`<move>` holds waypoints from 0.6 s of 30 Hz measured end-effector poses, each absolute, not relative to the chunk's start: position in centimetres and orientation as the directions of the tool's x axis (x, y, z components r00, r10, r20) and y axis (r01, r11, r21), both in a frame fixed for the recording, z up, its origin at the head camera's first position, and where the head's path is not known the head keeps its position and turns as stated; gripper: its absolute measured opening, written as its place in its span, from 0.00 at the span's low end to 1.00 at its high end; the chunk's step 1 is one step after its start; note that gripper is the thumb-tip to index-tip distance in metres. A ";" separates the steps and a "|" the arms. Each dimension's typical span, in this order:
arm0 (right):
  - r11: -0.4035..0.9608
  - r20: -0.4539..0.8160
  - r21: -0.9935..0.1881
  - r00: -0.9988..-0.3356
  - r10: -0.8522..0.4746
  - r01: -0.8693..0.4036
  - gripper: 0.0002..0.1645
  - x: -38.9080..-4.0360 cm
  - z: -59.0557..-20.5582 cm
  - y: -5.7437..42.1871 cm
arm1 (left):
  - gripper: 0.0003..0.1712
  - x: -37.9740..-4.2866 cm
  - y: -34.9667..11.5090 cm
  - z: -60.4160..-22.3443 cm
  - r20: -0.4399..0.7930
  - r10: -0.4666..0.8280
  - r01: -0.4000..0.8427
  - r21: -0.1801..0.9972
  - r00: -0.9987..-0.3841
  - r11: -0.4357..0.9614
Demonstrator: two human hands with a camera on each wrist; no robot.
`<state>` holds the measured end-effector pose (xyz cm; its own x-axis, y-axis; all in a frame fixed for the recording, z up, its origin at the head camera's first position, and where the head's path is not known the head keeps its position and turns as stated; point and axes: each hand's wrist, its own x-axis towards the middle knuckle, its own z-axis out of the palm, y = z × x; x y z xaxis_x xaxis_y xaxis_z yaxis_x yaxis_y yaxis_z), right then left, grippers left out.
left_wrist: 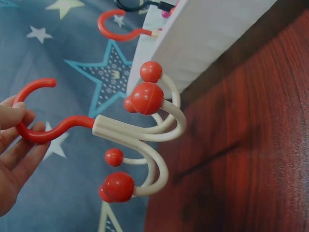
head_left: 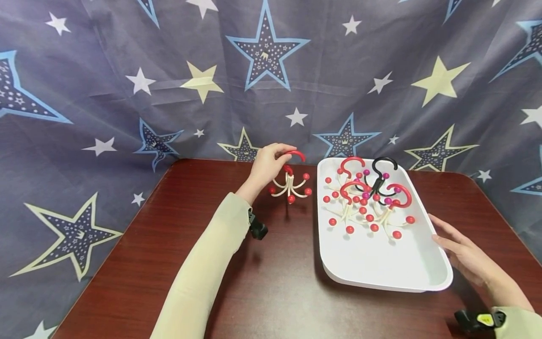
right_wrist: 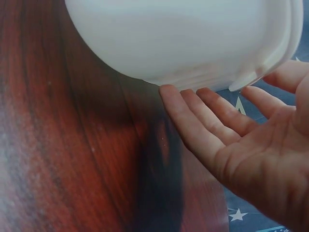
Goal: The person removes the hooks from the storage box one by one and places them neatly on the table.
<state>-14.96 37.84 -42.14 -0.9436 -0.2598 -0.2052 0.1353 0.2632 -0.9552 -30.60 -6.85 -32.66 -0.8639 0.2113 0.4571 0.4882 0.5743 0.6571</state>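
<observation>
My left hand (head_left: 269, 162) pinches the red top hook of a cream multi-prong hanging hook (head_left: 290, 184) between thumb and fingers, close by the left side of the white tray. In the left wrist view, the red hook curves through the left hand (left_wrist: 14, 150), and the hanging hook's cream prongs (left_wrist: 159, 174) end in red balls. My right hand (head_left: 461, 252) is at the right wall of the white tray (head_left: 381, 268); its extended fingers (right_wrist: 188, 121) meet the tray's side in the right wrist view.
At the back of the tray lie several similar red-and-cream hanging hooks (head_left: 386, 214) and a black one (head_left: 377, 183) with purple balls. The tray stands on a dark red wooden table (head_left: 271, 282). A star-patterned cloth (head_left: 169, 103) hangs behind the table.
</observation>
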 end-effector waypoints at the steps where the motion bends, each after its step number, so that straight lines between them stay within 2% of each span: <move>1: 0.268 -0.206 -0.954 -0.944 -0.257 0.135 0.35 -15.0 -42.2 37.9 | 0.12 -30.9 -6.8 -32.9 0.457 0.204 0.485 0.664 -0.866 0.569; 8: 0.293 -0.207 -0.947 -0.946 -0.250 0.130 0.35 -14.9 -42.1 38.1 | 0.12 -32.6 -6.8 -35.0 0.450 0.160 0.458 0.696 -0.878 0.553; 18: 0.258 -0.203 -0.957 -0.938 -0.281 0.130 0.35 -15.0 -42.1 37.9 | 0.12 -33.7 -7.6 -37.0 0.444 0.116 0.436 0.738 -0.888 0.515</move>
<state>-14.97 37.85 -42.05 -0.9378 -0.2814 -0.2032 0.1301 0.2578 -0.9574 -33.74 -7.65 -36.96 -0.8884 0.1164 0.4440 0.4362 0.5151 0.7378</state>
